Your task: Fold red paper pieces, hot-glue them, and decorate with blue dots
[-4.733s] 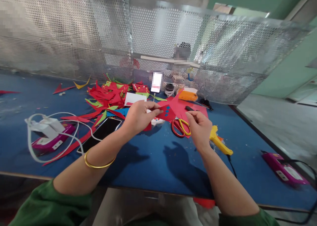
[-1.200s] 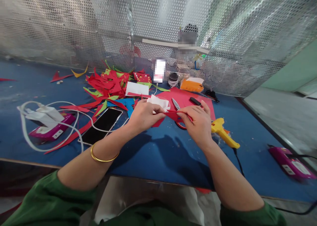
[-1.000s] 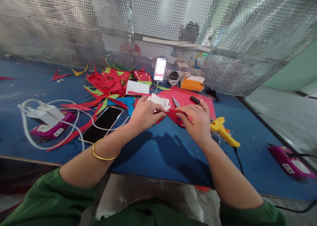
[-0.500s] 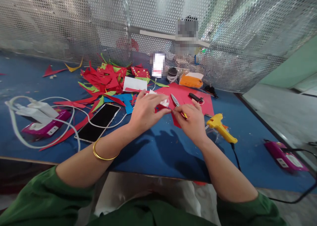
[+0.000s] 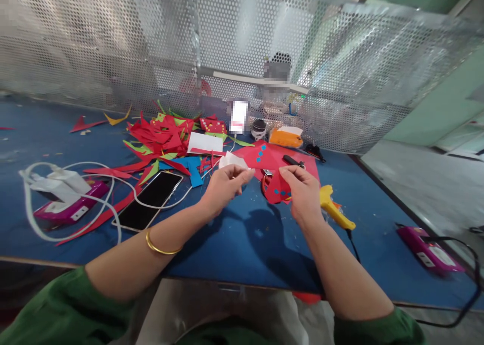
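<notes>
My left hand is closed in a pinch over the blue table, with crumpled white paper just behind its fingers. My right hand pinches a red paper piece that carries small blue squares. More blue squares show on red paper behind and between my hands. What my left fingertips grip is too small to make out. Scissors with red handles lie partly hidden under the red paper, between the two hands.
A heap of red and green scraps, a dark phone, and white chargers with looping cables are left. A yellow glue gun and purple power strip are right. Behind the mesh screen sits a person.
My hands have moved apart, and the left fingers have closed from a spread pose. Red paper with blue squares now shows between them. The camera view has tilted up slightly.
</notes>
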Motion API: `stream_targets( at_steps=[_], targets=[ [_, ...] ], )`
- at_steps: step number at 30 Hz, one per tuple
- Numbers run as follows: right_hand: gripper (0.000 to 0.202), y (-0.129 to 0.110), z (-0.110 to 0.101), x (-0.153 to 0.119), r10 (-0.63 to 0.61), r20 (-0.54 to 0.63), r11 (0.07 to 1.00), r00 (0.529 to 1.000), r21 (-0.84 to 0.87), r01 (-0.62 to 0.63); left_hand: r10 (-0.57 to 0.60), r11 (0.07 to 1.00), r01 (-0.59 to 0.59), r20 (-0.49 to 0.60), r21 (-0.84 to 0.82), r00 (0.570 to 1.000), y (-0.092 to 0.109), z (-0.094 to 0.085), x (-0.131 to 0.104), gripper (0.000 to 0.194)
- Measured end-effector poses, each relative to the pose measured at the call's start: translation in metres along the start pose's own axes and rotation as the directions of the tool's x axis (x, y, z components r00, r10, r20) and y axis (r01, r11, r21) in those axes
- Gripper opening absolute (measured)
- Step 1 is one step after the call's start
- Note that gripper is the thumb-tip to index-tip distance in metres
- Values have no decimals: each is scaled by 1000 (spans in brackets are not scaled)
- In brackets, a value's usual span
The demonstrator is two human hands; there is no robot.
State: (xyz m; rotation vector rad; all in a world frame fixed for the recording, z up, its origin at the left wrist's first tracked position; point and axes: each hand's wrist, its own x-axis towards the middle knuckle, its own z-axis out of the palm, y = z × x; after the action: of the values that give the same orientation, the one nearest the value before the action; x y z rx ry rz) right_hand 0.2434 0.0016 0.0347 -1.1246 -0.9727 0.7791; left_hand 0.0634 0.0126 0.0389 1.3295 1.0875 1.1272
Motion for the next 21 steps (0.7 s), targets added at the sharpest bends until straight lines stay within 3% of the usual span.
stream_targets(
  at_steps=[4, 9, 12, 16, 18, 21],
  targets=[
    [15, 0, 4, -7, 54, 78, 998, 996, 22, -55, -57, 993, 69, 129, -92, 990, -8, 8, -3, 34],
    [18, 2, 7, -10, 83, 118, 996, 990, 24, -86, -93, 986, 109, 133, -124, 987, -10, 10, -3, 18],
    [20, 2, 0, 1, 21, -88, 998, 996, 69, -15, -100, 981, 110, 70, -158, 992, -8, 8, -1, 24],
    [18, -3, -12, 20, -162, -416, 964, 895, 128, 234, -75, 982, 69, -26, -175, 997, -7, 4, 0, 35],
    [17, -4, -15, 24, -205, -464, 941, 862, 148, 304, -55, 985, 45, -54, -168, 997, -7, 3, 0, 39],
    [16, -3, -14, 23, -218, -417, 943, 882, 143, 301, -5, 996, 4, -12, -92, 1000, -6, 4, -2, 24]
  ],
)
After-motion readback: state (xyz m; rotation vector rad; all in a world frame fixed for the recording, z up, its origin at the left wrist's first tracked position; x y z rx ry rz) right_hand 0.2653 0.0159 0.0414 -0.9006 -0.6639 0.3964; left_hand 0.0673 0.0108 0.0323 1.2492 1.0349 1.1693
